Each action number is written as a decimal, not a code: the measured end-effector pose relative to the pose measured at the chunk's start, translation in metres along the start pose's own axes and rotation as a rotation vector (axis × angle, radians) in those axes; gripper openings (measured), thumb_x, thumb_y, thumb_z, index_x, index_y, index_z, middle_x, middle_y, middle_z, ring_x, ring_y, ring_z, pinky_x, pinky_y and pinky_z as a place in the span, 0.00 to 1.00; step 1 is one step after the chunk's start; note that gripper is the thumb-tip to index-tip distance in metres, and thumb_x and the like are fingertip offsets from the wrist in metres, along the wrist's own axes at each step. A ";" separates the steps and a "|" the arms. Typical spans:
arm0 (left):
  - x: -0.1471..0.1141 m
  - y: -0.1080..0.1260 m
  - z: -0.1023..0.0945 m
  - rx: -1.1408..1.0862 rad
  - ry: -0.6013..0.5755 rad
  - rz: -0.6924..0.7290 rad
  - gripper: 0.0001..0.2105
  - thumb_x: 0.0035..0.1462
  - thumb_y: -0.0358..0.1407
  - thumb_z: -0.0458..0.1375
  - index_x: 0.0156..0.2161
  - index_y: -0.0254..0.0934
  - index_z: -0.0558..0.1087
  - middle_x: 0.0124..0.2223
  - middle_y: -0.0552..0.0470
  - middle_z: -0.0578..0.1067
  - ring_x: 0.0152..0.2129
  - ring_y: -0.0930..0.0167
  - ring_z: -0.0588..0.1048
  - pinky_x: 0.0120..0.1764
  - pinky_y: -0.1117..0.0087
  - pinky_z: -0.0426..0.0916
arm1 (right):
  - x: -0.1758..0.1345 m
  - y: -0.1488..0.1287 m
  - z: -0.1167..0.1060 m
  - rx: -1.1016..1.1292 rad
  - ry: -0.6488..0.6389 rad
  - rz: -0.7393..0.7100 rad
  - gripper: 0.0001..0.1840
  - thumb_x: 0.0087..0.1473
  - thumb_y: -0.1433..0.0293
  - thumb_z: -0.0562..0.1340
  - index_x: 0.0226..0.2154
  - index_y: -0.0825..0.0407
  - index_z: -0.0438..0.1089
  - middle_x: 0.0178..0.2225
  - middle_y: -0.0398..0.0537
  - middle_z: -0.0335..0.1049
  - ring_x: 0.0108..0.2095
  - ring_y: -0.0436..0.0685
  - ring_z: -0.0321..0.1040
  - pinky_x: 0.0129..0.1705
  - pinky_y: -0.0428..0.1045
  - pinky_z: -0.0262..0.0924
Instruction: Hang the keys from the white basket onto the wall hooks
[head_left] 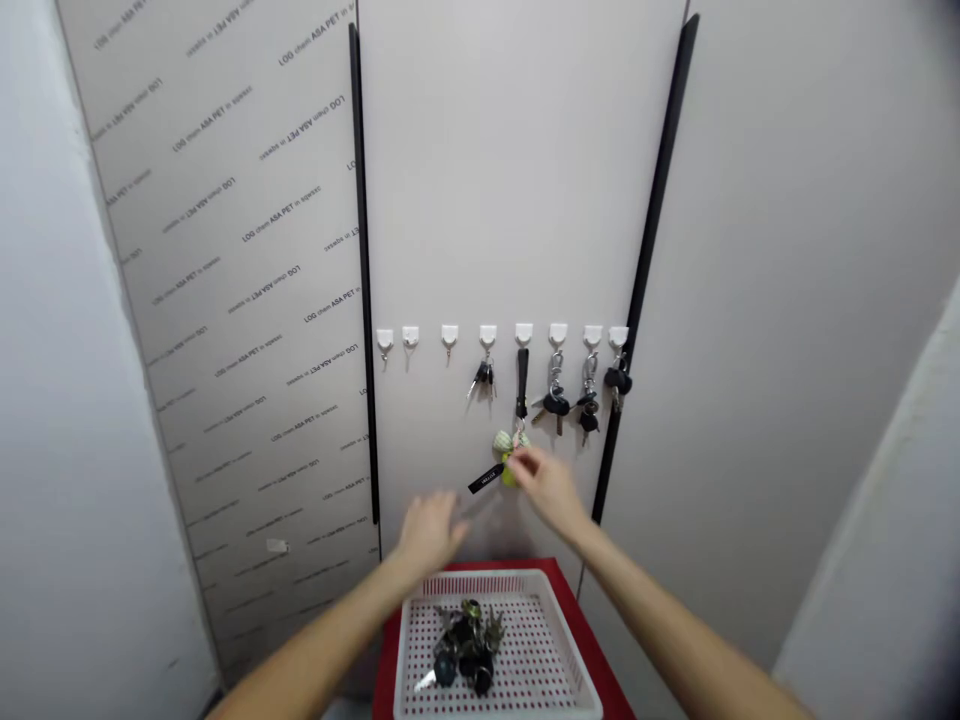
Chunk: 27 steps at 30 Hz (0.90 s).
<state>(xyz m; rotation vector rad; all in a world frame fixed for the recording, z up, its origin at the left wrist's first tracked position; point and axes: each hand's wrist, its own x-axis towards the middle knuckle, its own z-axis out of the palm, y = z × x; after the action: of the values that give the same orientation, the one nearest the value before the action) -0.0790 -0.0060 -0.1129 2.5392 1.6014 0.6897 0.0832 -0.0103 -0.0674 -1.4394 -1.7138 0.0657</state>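
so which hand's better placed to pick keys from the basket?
Probably left: the left hand looks empty and hovers nearer the basket and its keys; the right hand is at the green charm.

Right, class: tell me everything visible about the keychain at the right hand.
The keychain hangs at the fifth hook from the left. Its black, leather-like strap leads to a metal-looking ring, then pale-checked and yellow-green charms. A black tag with pale lettering slants down leftward. The right hand pinches the lower part, partly hiding it.
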 end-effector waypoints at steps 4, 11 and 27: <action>0.076 0.031 -0.064 -0.120 0.454 -0.104 0.20 0.46 0.46 0.40 0.42 0.37 0.56 0.42 0.47 0.63 0.39 0.70 0.62 0.37 0.69 0.56 | 0.066 -0.013 -0.032 -0.147 0.294 0.131 0.18 0.39 0.61 0.51 0.30 0.56 0.63 0.26 0.49 0.66 0.26 0.50 0.61 0.28 0.44 0.51; 0.127 0.066 -0.082 -0.088 0.469 -0.193 0.16 0.43 0.42 0.47 0.37 0.35 0.60 0.36 0.45 0.67 0.34 0.66 0.65 0.33 0.67 0.59 | 0.098 -0.017 -0.035 -0.341 0.210 0.133 0.15 0.41 0.65 0.48 0.19 0.56 0.65 0.19 0.50 0.66 0.24 0.52 0.61 0.25 0.44 0.50; 0.048 0.046 -0.031 -0.125 0.154 0.029 0.11 0.42 0.37 0.46 0.30 0.34 0.66 0.29 0.50 0.70 0.25 0.73 0.66 0.26 0.76 0.57 | -0.002 0.000 -0.020 -0.108 -0.174 -0.091 0.11 0.40 0.73 0.47 0.17 0.56 0.62 0.13 0.42 0.61 0.16 0.45 0.55 0.19 0.40 0.46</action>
<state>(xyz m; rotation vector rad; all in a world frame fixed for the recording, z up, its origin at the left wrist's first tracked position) -0.0354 0.0087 -0.0561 2.4785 1.5133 0.9774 0.0955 -0.0217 -0.0562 -1.4676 -1.9491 0.0511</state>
